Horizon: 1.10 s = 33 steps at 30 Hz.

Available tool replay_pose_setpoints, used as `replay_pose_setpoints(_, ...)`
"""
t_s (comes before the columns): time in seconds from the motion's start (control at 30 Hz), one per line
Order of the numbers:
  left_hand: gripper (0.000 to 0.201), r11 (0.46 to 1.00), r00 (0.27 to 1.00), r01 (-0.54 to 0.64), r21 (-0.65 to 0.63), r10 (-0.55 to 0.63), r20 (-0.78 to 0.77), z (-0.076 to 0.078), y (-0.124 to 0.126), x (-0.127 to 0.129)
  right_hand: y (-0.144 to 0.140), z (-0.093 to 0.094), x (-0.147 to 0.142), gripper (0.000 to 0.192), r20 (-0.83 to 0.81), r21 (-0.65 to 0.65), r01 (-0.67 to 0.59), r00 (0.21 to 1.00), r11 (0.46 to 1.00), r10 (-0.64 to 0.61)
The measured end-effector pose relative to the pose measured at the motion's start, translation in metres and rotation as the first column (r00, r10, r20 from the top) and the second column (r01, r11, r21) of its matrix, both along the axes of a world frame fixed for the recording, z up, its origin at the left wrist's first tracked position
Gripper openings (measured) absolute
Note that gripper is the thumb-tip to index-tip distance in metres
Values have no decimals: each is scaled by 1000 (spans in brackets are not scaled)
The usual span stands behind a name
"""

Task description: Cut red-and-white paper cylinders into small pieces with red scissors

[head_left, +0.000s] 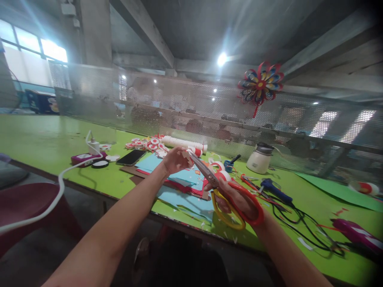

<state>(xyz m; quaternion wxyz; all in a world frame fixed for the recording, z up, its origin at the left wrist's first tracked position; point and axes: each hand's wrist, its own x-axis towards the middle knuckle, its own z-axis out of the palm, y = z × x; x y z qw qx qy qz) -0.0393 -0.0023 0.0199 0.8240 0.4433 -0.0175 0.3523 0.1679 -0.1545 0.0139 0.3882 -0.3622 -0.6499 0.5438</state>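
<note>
Above the green table [44, 139] and its stacked coloured paper [185, 177], the right hand [236, 199] grips red-and-yellow scissors [223, 191], while the left hand [175, 159] pinches what seems a small paper piece [189, 154] at the blades.

The room is dim overhead, lit by one hard ceiling lamp [222, 59] that flares with streaks across the beams. Daylight pours through the windows [30, 52] at the far left, blown out to white. The green table [44, 139] shines evenly, with soft shadows under the cables [299, 223] near its right edge. Straight lines bow toward the frame edges, and the right corners darken. The mesh screen [179, 103] and everything behind it look hazy.
</note>
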Motion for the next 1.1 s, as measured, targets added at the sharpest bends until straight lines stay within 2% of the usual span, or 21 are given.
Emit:
replay_pose_setpoints(0.33, 13, 1000, 1000, 6, 5, -5, -11, 0, 1, 0, 0, -2, -1, 43, 6, 43, 30, 1000, 999, -30)
replay_pose_setpoints(0.57, 13, 999, 1000, -9, -38, 9, -13, 1, 0, 1, -3, 0, -3, 41, 33, 79, 39, 999, 996, -42)
replay_pose_setpoints(0.77, 13, 999, 1000, -10, -38, 9, -12, 1, 1, 0, -2, 1, -1, 40, 63, 136, 9, 998, 991, -18)
replay_pose_setpoints(0.93, 12, 998, 999, -29, -52, 27, -36, -2, 7, -1, 0, -3, 1, 43, -40, 15, -50, 998, 999, 51)
replay_pose_setpoints(1.1, 10, 999, 999, -11, -38, 10, -42, -2, 6, 0, 1, -4, -1, 44, -75, -38, -43, 996, 998, 41)
